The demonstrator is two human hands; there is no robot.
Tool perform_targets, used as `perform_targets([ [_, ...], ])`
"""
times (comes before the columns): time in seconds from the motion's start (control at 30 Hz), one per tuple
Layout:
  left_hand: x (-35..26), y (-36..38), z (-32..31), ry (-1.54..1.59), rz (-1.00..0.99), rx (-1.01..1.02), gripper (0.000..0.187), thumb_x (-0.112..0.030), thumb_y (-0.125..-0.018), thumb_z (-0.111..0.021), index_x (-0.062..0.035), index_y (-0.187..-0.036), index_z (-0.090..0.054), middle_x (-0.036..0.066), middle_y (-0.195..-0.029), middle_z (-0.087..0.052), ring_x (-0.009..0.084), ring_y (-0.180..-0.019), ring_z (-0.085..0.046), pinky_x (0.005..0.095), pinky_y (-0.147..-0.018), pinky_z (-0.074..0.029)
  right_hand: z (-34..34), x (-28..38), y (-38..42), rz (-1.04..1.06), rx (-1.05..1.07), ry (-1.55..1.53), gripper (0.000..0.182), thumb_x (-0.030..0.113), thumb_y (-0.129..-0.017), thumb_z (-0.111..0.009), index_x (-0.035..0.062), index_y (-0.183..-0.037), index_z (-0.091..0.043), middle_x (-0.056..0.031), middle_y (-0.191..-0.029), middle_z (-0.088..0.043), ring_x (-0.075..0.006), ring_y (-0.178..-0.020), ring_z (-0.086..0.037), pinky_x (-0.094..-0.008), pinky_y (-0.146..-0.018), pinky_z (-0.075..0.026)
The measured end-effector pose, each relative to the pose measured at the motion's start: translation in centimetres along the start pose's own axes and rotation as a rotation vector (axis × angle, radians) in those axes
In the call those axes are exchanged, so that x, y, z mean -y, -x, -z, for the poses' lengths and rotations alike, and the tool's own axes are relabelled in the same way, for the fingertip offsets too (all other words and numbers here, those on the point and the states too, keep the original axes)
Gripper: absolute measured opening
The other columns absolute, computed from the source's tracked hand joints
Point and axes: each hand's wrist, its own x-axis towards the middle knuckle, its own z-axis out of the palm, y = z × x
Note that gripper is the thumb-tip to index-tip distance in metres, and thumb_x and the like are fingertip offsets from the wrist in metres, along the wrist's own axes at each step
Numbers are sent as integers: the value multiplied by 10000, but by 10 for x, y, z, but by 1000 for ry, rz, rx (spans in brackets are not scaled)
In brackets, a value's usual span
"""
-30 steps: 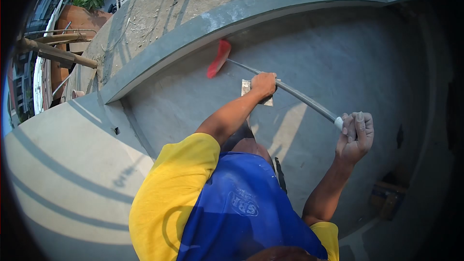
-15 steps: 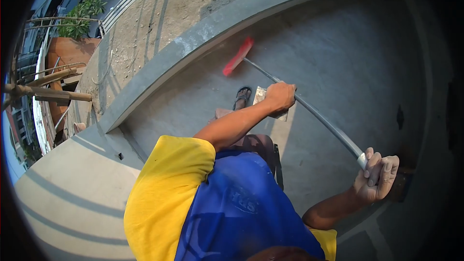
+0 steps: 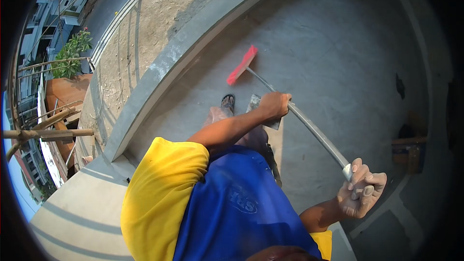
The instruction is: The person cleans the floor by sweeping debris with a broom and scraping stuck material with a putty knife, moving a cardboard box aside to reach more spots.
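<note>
My left hand (image 3: 275, 106) is wrapped round the middle of a grey pole (image 3: 316, 135). At the pole's far end, a long, narrow red broom head (image 3: 242, 65), slightly smeared by motion, meets the grey floor. Dusty with pale powder, my right hand (image 3: 361, 189) curls its fingers around the white end cap (image 3: 347, 171) of the pole. A flat, plaster-smeared plate (image 3: 254, 102) shows behind my left hand, partly hidden by it; I cannot tell whether that hand also holds it. My sandalled foot (image 3: 228, 102) stands left of the plate.
A low curved cement wall (image 3: 164, 63) edges the smooth floor (image 3: 333, 58). Beyond it lie sandy ground (image 3: 150, 24), a leafy plant (image 3: 72, 58) and wooden poles (image 3: 48, 134). A dark object with a wooden edge (image 3: 410, 152) sits at the right.
The view has turned, shifting the wall and plant down and left. The red broom head has moved away from the wall. Both hands keep their hold on the pole.
</note>
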Motion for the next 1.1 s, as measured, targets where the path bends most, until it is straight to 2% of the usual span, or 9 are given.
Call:
perform_targets([
  [0.13, -35, -94, 20, -16, -64, -230, 221, -287, -883, -579, -92, -904, -682, 169, -734, -677, 367, -724, -684, 474, -613, -532, 41, -13, -53, 232, 197, 61, 118, 106, -859, -645, 88, -959, -586, 19, -642, -471, -110, -723, -476, -378, -857, -365],
  [0.17, -36, -123, 28, -28, -31, -190, 379, -442, -923, -557, -81, -966, -664, 185, -793, -677, 367, -762, -672, 479, -637, -516, 51, -26, -64, 274, 229, 131, 138, 100, -847, -659, 96, -968, -594, 18, -667, -483, -121, -767, -478, -374, -862, -367],
  [0.33, -30, -256, 44, -155, 37, -263, 405, -534, -900, -559, -181, -1069, -660, 181, -1009, -619, 337, -822, -679, 436, -677, -545, 54, -130, -111, 327, -76, 243, 114, 135, -931, -636, 44, -913, -570, -35, -830, -559, -162, -825, -514, -397, -901, -427],
  [0.4, -13, -289, 37, -192, 54, -290, 402, -551, -890, -570, -197, -1064, -648, 177, -1036, -578, 330, -806, -669, 433, -692, -546, 46, -182, -117, 219, -219, 263, 148, 154, -948, -629, 11, -931, -596, -67, -897, -600, -197, -954, -558, -381, -938, -428],
  [0.47, 7, -301, 26, -234, 98, -285, 395, -559, -888, -568, -207, -1053, -640, 183, -1090, -539, 330, -798, -669, 427, -687, -552, 37, -220, -119, 134, -240, 328, 162, 161, -941, -634, 5, -898, -618, -79, -931, -618, -216, -933, -578, -402, -994, -430],
  [0.7, 31, -223, 4, -182, 75, -187, 335, -487, -922, -561, -201, -1079, -636, 186, -1131, -542, 364, -783, -674, 449, -659, -553, 19, -190, -91, 54, -176, 296, 231, 160, -951, -567, -13, -808, -621, -67, -686, -563, -157, -724, -528, -420, -973, -439],
  [0.9, 12, -95, -19, 10, 217, -212, 407, -498, -932, -532, -112, -1044, -600, 260, -993, -583, 424, -784, -657, 512, -649, -519, 25, -114, -57, -80, -195, 224, 224, 130, -948, -558, -16, -779, -579, -76, -643, -536, -132, -590, -453, -369, -744, -472],
  [0.97, 17, -56, -38, -18, 160, -194, 420, -511, -926, -534, -109, -1020, -608, 249, -943, -598, 419, -772, -656, 510, -641, -515, 25, -89, -43, -86, -110, 161, 166, 51, -917, -566, -26, -770, -562, -63, -624, -545, -86, -514, -424, -255, -603, -441],
  [1.1, -7, -4, -14, 18, 0, -90, 440, -533, -901, -569, -98, -921, -640, 206, -817, -610, 418, -760, -633, 494, -634, -480, -9, -22, -13, 88, 51, 200, 216, 128, -948, -576, 22, -765, -529, -46, -598, -493, -113, -544, -421, -340, -642, -411],
])
